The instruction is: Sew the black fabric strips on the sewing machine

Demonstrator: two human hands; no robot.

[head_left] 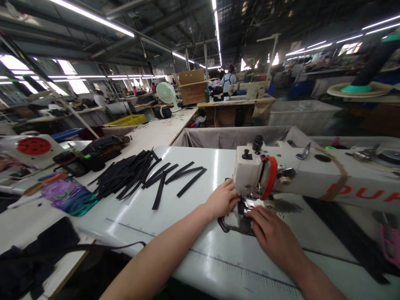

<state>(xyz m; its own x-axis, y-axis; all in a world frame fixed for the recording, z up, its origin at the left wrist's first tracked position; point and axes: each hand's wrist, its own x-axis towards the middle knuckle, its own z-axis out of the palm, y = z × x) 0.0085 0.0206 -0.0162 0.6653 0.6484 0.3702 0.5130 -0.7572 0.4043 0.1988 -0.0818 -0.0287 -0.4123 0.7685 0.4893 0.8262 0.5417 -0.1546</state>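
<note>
A white sewing machine [250, 173] with an orange-red guard stands on the pale table. Under its presser foot [251, 204] lies a piece of black fabric [240, 221]. To the left of the needle area, my left hand [222, 199] is closed with bent fingers at the fabric's far edge. My right hand [271, 228] is on the near right side, its fingertips pressed together on the fabric beside the foot. The fingertips of both hands are partly hidden. Left of the machine, a loose pile of black strips [126, 173] spreads over the table.
Long black fabric strips [346, 237] lie beneath the machine arm, near pink scissors [389, 239]. A purple-teal pouch [67, 196] and a dark mug [72, 163] sit left. Behind are a grey cloth-lined bin [215, 137], a green fan [166, 92] and a co-worker [228, 81].
</note>
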